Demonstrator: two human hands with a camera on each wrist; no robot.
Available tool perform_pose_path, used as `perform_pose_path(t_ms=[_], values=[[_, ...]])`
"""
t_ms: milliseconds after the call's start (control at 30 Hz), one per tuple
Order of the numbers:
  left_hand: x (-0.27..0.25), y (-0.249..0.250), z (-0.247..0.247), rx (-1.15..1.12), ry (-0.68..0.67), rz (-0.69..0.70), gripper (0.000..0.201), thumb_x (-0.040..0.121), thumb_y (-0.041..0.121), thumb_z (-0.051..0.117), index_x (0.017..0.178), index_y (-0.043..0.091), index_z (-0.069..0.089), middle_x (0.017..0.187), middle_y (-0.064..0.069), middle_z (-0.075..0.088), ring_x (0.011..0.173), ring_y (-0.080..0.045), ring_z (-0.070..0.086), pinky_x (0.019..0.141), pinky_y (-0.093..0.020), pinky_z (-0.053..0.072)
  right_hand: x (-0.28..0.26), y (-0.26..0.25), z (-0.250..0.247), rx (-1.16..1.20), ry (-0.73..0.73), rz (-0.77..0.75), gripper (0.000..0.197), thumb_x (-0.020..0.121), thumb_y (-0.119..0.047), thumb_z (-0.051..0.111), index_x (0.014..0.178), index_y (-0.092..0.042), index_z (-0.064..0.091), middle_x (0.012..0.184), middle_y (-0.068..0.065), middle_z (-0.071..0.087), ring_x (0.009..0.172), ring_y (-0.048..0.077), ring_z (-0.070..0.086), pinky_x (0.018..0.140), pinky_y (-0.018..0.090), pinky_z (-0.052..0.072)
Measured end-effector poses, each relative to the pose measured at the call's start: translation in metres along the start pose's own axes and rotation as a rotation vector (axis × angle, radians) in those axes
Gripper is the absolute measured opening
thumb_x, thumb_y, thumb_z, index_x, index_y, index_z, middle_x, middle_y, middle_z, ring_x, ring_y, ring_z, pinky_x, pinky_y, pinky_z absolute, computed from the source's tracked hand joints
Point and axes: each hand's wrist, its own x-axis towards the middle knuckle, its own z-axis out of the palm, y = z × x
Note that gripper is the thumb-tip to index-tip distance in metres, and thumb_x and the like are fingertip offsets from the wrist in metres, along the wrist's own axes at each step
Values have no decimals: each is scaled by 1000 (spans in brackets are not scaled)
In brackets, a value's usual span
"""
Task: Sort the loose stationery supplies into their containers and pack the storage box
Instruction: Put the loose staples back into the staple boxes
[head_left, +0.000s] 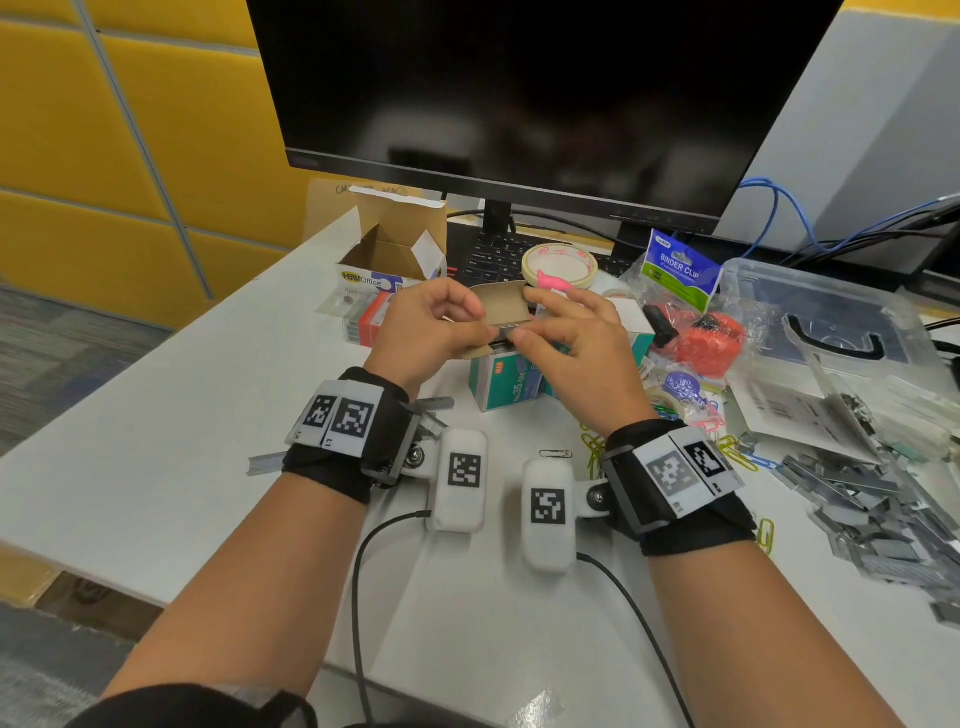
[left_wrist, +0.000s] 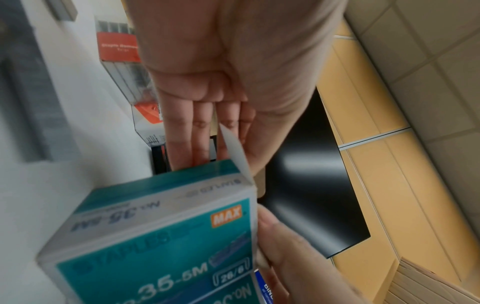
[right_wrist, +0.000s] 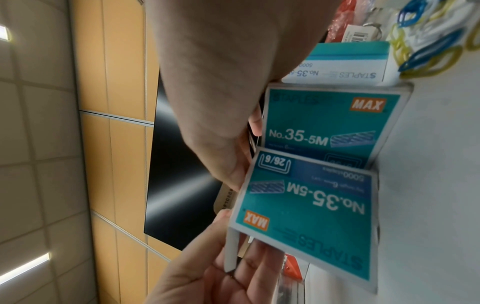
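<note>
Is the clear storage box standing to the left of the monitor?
No, the storage box stands at the right, beside the binder clip bag.

Bare desk (head_left: 171, 415) left: free passage; loose staples (head_left: 872, 514) (dense heap) block right.

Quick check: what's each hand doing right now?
Left hand: pinches the open staple box at its left end.
Right hand: pinches the same box at its right end.

Head cam above my forearms, angled down-forward over desk (head_left: 156, 415), monitor (head_left: 519, 78) beyond. Wrist cams sit close under my palms, rolled sideways, facing monitor. All three share teal staple box (head_left: 501, 376) (left_wrist: 155, 236) (right_wrist: 306, 216).
</note>
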Motion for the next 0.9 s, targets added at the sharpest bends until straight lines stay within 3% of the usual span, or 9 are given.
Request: perform_pose_path(t_ms=[100,267,433,600,767,833,900], values=[[-1,2,0,-25,-29,-10,15,80,2,69,81,15,62,73,-1,64,66,-6,64,62,-20,55,1,-1,0,-44,-19,13,23,93,-31,53,99,-26,74,140,-12,48,135,18,22,110,39,18],[-1,2,2,-9,-4,-22,15,83,2,66,80,17,63,71,-1,64,64,-5,62,63,-23,55,2,1,2,-86,-31,13,23,94,-32,51,102,-29,72,141,-10,46,135,18,22,108,37,16],[1,1,3,12,29,-28,17,80,0,68,78,16,62,70,-2,65,66,-6,65,64,-24,55,2,2,3,40,83,3,18,91,-25,57,95,-21,73,128,-6,57,125,16,36,104,35,25],[-1,3,5,18,42,-13,17,81,1,68,77,16,60,68,0,63,62,-3,65,56,-17,51,3,3,2,26,65,-14,20,92,-25,55,103,-23,72,126,-6,58,123,15,37,102,33,25],[-7,8,-3,24,25,-81,5,91,15,59,90,20,60,90,-4,67,86,-14,63,78,-29,53,4,3,2,28,50,-8,21,92,-25,56,106,-24,72,121,-7,61,121,16,38,105,40,27],[-11,8,-14,97,77,-92,12,97,19,49,101,17,60,101,-3,66,89,-13,59,78,-25,49,4,2,1,44,53,3,22,92,-25,55,106,-23,72,120,-7,62,121,16,39,105,44,29],[-12,4,-29,186,171,-97,19,97,10,44,102,14,62,107,-5,63,86,-14,54,68,-19,44,4,2,2,47,53,8,22,92,-24,55,106,-23,72,119,-7,62,120,17,40,104,45,29]])
